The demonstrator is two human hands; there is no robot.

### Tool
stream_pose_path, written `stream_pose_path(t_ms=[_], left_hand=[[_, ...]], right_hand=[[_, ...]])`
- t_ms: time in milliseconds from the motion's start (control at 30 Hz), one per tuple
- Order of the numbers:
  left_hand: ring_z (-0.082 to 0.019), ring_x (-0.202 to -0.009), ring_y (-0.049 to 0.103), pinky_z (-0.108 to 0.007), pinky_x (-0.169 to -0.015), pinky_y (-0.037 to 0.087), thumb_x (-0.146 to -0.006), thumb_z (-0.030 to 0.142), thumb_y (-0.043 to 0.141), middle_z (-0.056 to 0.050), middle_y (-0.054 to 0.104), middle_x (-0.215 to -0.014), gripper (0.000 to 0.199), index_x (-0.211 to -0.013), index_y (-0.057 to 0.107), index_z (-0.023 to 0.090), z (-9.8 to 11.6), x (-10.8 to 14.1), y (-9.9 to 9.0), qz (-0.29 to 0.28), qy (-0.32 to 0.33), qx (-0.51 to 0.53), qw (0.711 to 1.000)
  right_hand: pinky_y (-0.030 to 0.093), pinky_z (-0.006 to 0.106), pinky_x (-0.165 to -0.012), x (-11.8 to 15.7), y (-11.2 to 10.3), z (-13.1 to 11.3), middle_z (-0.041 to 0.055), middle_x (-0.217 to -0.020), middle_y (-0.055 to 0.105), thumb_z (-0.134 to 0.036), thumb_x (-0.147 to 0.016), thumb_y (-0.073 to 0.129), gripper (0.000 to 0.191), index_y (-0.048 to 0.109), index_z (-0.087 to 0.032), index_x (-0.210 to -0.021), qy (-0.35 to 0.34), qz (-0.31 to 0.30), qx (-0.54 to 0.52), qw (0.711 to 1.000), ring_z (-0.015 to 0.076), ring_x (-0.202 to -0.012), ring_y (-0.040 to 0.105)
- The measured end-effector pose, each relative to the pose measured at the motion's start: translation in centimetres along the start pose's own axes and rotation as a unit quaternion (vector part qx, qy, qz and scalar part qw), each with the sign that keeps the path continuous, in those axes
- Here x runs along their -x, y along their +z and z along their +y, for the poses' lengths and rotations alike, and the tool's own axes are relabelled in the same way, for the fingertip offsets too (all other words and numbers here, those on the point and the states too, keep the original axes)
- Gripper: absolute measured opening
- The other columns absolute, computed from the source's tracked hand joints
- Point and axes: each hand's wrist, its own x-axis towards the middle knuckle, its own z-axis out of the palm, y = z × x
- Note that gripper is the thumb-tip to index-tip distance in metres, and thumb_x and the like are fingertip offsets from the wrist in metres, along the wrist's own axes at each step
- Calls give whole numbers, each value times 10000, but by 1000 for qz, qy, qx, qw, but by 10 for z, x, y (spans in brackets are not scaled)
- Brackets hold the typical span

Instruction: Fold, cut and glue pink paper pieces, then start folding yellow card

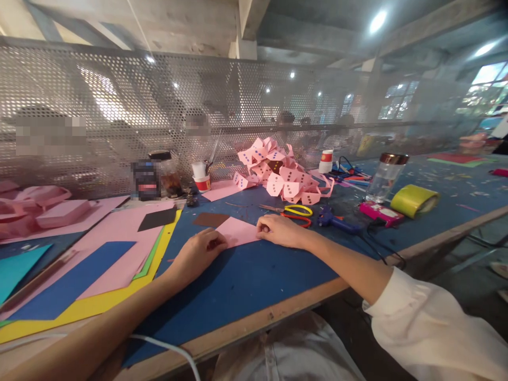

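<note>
A pink paper piece [239,232] lies on the blue tabletop [254,286] between my hands. My left hand [201,253] has its curled fingers closed at the paper's left corner. At the right corner, my right hand [280,230] pinches the paper's edge. A brown paper piece [210,219] lies just behind my left hand. Scissors with yellow handles [298,210] and another pair with orange handles [304,222] rest beyond my right hand. Further right is a blue glue gun [339,222].
Folded pink paper shapes with dots [278,169] are heaped at the back. Coloured sheets [119,259] and pink boxes [63,212] cover the left. A glass bottle [387,177], pink device [381,214] and yellow-green roll [415,201] stand right. A perforated screen [218,95] rises behind.
</note>
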Motion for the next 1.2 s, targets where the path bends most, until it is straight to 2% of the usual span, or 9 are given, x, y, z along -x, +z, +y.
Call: stream_pose_path(t_ms=[300, 500, 667, 1200], left_hand=[[-180, -796, 603, -295, -722, 446, -913, 338, 547, -26, 664, -923, 172, -905, 675, 223, -5, 2, 1, -7, 13, 5, 1000], [-177, -864, 623, -295, -783, 460, -969, 345, 477, -30, 657, -996, 263, -1062, 715, 283, -4, 4, 1, -6, 54, -7, 998], [-177, -873, 626, -286, -781, 468, -968, 305, 481, -32, 658, -969, 257, -1040, 727, 279, -7, 4, 2, -3, 80, -17, 997], [-186, -906, 625, -300, -807, 471, -975, 307, 480, -31, 654, -984, 255, -1041, 724, 278, -3, 5, 0, -5, 82, -32, 996]], right_hand=[[374, 223, -676, 3, -6, -1, 21, -878, 658, -184, -884, 617, 30, 646, -187, -877, -4, -17, 3, 1000, 130, -781, 588], [377, 232, -708, 7, -10, -2, 22, -896, 663, -166, -897, 584, 59, 637, -193, -896, -5, -18, 16, 1000, 135, -811, 588], [374, 247, -719, 9, -12, -5, 23, -929, 673, -160, -905, 569, 78, 635, -201, -901, 1, -20, 35, 999, 143, -835, 596], [327, 285, -686, 13, -17, -7, 31, -935, 690, -111, -873, 528, 103, 572, -199, -845, 5, -12, 98, 995, 169, -842, 596]])
